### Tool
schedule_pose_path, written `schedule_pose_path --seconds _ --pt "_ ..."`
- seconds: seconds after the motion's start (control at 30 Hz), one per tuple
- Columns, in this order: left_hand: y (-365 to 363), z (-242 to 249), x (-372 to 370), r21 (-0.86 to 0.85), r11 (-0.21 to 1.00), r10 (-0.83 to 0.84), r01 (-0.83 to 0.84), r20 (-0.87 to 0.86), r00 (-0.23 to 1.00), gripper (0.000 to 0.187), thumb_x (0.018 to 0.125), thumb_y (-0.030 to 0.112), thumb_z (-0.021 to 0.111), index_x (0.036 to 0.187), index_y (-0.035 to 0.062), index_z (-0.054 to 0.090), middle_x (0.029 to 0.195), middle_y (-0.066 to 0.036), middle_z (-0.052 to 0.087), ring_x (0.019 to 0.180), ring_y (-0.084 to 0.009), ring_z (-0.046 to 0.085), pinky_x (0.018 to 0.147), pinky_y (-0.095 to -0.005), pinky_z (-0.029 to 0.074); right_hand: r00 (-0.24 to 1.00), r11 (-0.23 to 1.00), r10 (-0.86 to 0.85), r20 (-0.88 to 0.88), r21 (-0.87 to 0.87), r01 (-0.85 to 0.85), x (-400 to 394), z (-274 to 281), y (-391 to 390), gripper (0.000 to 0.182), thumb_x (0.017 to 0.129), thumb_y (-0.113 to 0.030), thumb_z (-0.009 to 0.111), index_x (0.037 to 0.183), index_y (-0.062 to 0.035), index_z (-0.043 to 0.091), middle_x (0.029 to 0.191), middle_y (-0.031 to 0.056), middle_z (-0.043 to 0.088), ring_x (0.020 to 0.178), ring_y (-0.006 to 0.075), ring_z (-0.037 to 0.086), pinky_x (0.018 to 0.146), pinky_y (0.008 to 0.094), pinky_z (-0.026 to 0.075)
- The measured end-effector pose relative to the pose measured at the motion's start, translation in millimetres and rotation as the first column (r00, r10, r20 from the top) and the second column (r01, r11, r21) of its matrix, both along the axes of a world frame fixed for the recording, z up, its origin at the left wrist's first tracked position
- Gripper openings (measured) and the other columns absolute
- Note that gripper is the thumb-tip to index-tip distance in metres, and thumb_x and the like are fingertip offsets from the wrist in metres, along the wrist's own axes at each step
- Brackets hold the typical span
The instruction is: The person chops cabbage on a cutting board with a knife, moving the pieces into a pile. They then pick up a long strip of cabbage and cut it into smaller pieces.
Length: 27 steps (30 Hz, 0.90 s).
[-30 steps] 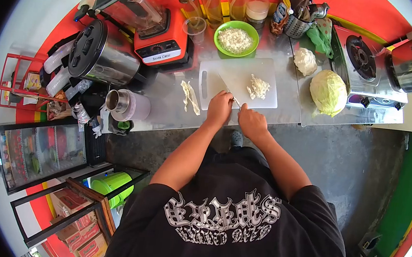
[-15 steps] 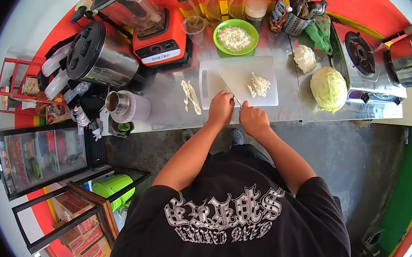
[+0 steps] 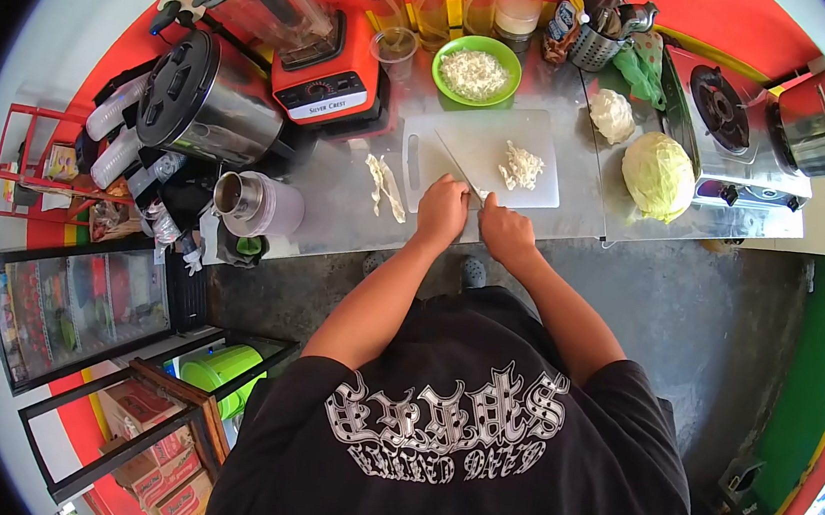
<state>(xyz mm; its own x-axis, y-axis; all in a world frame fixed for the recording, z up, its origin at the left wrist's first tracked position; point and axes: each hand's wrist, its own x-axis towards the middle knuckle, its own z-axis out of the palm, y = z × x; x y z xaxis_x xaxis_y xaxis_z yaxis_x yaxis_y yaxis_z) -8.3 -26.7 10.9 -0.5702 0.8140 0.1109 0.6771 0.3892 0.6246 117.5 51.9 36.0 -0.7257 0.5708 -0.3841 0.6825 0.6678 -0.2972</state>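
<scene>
A knife (image 3: pixel 453 155) slants over the white cutting board (image 3: pixel 422 163), its blade pointing up and to the left. At the near edge of the board, my right hand (image 3: pixel 506 229) is closed round the handle end. My left hand (image 3: pixel 443 208) is closed against the lower part of the blade, with its fingertips partly hidden. Beyond my right hand, a small heap of chopped pale vegetable (image 3: pixel 520 167) lies on the board. Behind the board stands a green bowl (image 3: pixel 513 85) filled with white shreds (image 3: pixel 474 74).
Pale strips (image 3: pixel 383 187) lie left of the board. A cabbage (image 3: pixel 658 178) and a peeled white lump (image 3: pixel 611 117) sit right, before a gas stove (image 3: pixel 735 156). A blender (image 3: pixel 321 99), pump bottles (image 3: pixel 426 3), a steel pot (image 3: pixel 238 103) and a flask (image 3: pixel 277 208) stand around.
The view has shifted slightly. Both hands stay at the board's near edge with the knife between them, nearly unchanged in pose.
</scene>
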Motion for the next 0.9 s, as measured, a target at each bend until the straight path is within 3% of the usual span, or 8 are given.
schedule_pose_path --seconds 0.2,0.4,0.57,0.67,0.9 --pt "-1.4 -4.3 -2.6 -0.023 1.000 -0.010 0.010 -0.013 1.000 0.008 0.085 0.010 0.066 0.082 0.0030 0.070 0.088 -0.016 0.063 0.088 -0.0381 0.064 0.077 -0.0481 0.051 0.998 0.996 0.062 -0.020 0.071 -0.060 -1.7 -0.8 2.7 0.026 0.102 -0.028 0.052 0.104 -0.0026 0.051 0.089 0.0213 0.074 0.085 0.0378 0.074 0.075 0.0501 0.058" --pt "-0.2 -3.8 0.5 -0.005 1.000 0.014 -0.015 -0.023 1.000 0.009 0.085 0.010 0.066 0.084 0.0025 0.070 0.088 -0.017 0.063 0.086 -0.0389 0.064 0.076 -0.0490 0.051 1.000 0.999 0.007 0.005 0.045 -0.007 -4.0 -10.6 -2.8 0.026 0.101 -0.028 0.053 0.105 -0.0019 0.052 0.088 0.0208 0.074 0.085 0.0363 0.074 0.074 0.0485 0.058" --pt "-0.7 -7.6 0.2 -0.021 1.000 0.008 -0.009 -0.025 1.000 0.010 0.087 0.009 0.062 0.085 0.0020 0.069 0.088 -0.017 0.064 0.088 -0.0386 0.065 0.079 -0.0487 0.052 0.996 0.993 0.090 0.012 0.077 -0.090 -0.5 1.3 2.2 0.026 0.101 -0.029 0.052 0.105 -0.0030 0.051 0.086 0.0200 0.074 0.084 0.0348 0.075 0.072 0.0479 0.059" --pt "1.9 -9.7 1.8 0.043 0.998 0.046 -0.045 -0.024 0.999 0.008 0.085 0.009 0.067 0.085 0.0022 0.070 0.083 -0.018 0.065 0.082 -0.0394 0.065 0.073 -0.0488 0.051 0.998 0.995 0.056 0.006 0.083 -0.056 2.2 -6.2 -5.1 0.027 0.101 -0.030 0.053 0.105 -0.0033 0.051 0.087 0.0191 0.074 0.084 0.0344 0.075 0.072 0.0477 0.059" --pt "-3.8 -3.9 4.5 0.051 0.994 0.090 -0.093 0.059 0.994 0.009 0.087 0.010 0.065 0.086 0.0025 0.070 0.085 -0.018 0.065 0.083 -0.0385 0.065 0.074 -0.0483 0.051 0.993 0.989 0.116 -0.002 0.090 -0.115 -0.9 -1.5 4.9 0.028 0.101 -0.030 0.055 0.105 -0.0033 0.051 0.087 0.0191 0.074 0.083 0.0345 0.075 0.072 0.0471 0.059"
